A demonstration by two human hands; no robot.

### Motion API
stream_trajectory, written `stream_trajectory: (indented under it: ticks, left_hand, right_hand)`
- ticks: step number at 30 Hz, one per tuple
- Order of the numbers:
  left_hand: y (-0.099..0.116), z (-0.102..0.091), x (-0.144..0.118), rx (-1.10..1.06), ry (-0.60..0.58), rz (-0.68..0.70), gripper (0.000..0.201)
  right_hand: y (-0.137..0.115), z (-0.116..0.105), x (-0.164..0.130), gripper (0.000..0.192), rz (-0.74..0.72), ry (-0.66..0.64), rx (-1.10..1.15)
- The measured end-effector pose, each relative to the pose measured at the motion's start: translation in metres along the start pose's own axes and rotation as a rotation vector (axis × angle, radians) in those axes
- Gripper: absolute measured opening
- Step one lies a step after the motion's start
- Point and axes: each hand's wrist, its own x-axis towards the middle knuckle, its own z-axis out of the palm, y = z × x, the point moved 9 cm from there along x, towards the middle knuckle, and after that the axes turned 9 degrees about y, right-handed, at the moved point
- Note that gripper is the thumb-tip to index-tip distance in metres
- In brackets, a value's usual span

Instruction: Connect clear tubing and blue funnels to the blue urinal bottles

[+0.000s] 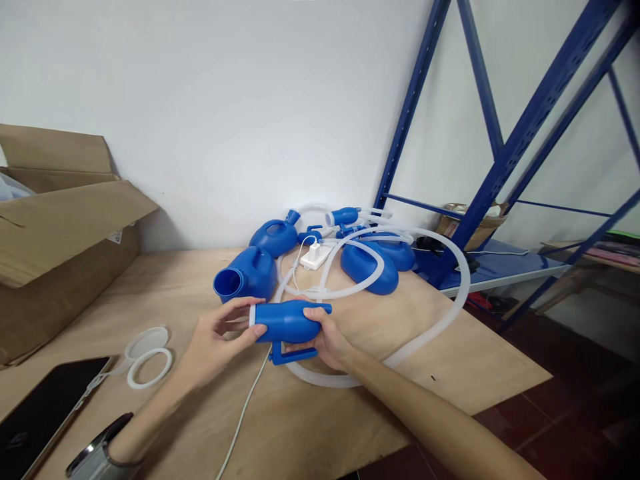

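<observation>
A blue plastic urinal cup [285,319] with a side handle lies level between my two hands, above the table. My left hand [220,333] closes around its wide left end, fingers and thumb at the white ring [253,315] on its mouth. At the narrow right end, my right hand [327,337] grips the cup, thumb on top and its other fingers partly hidden beneath. Just behind is a blue urinal bottle [260,267], its round mouth uncovered. A loose white ring [131,379] overlaps a translucent strap cap [147,343] left of my left forearm.
Clear hose [464,280] loops across the table among several blue bottles [370,267]. A white power strip [315,257] with a plugged-in charger sits behind the cup. A phone [45,413] and an opened cardboard box [75,300] stand left. Blue metal shelving [525,127] rises right.
</observation>
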Motion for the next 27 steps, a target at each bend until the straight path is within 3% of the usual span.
stream_trajectory:
  ticks: [3, 9, 13, 17, 23, 26, 27]
  left_hand:
    - [0.002, 0.012, -0.011, 0.036, -0.044, 0.089, 0.041]
    - [0.008, 0.014, -0.037, -0.370, 0.095, 0.132, 0.062]
    - [0.013, 0.020, -0.050, -0.402, 0.075, 0.146, 0.075]
    - [0.020, 0.019, -0.054, -0.418, 0.109, 0.294, 0.069]
    - [0.033, 0.019, -0.043, -0.106, 0.059, 0.574, 0.073]
    - [0.049, -0.013, -0.027, 0.122, 0.212, 0.670, 0.065]
    - [0.049, -0.028, -0.015, 0.251, 0.273, 0.604, 0.056]
  right_hand:
    - [0.012, 0.010, -0.008, 0.058, 0.055, -0.019, -0.020]
    - [0.027, 0.029, -0.029, 0.059, 0.058, -0.008, 0.092]
    - [0.029, 0.029, -0.036, 0.059, 0.047, 0.006, 0.130]
    - [0.027, 0.028, -0.036, 0.058, 0.063, -0.021, 0.144]
    - [0.015, 0.020, -0.025, 0.056, 0.089, -0.021, 0.092]
    - [-0.002, 0.003, -0.014, 0.055, 0.059, 0.098, 0.131]
    - [-0.008, -0.007, -0.009, 0.052, 0.045, 0.178, 0.160]
